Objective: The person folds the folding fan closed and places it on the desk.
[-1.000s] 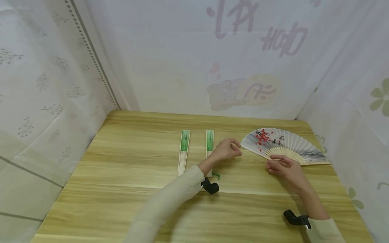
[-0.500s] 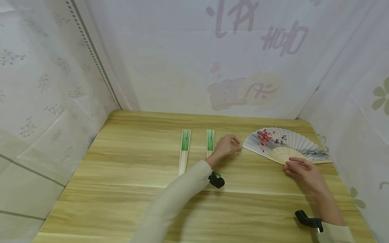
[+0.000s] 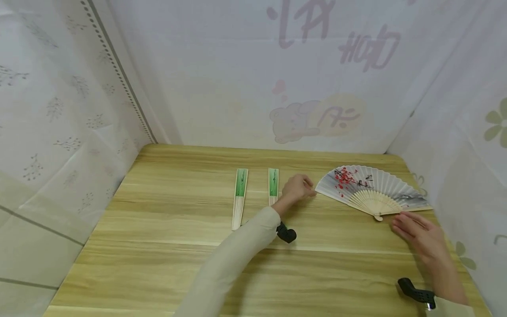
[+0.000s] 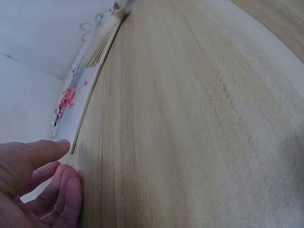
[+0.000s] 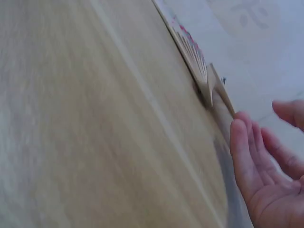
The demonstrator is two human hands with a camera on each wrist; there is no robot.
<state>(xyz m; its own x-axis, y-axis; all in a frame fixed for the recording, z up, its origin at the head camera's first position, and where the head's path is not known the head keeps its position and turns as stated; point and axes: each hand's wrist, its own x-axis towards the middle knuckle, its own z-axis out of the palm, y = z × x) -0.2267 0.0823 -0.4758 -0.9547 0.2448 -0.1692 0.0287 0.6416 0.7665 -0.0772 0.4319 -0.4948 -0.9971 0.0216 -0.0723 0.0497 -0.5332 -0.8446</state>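
On the pale cloth (image 3: 222, 88) at the back, printed writing is shown in faded mauve, but it can be read only in part. Large brush-like strokes (image 3: 306, 22), cut off by the upper edge of the head view, cannot be made out as a word. Below them and to their right, slanted lettering (image 3: 369, 50) is seen, in which an H and an O-like shape can be picked out; the remainder is left uncertain. On a pale yellow oval (image 3: 354, 105), lower down, a single sign (image 3: 339, 119) is printed that cannot be securely read. In the right wrist view, a blurred sign (image 5: 249, 13) is also caught on the pale cloth.
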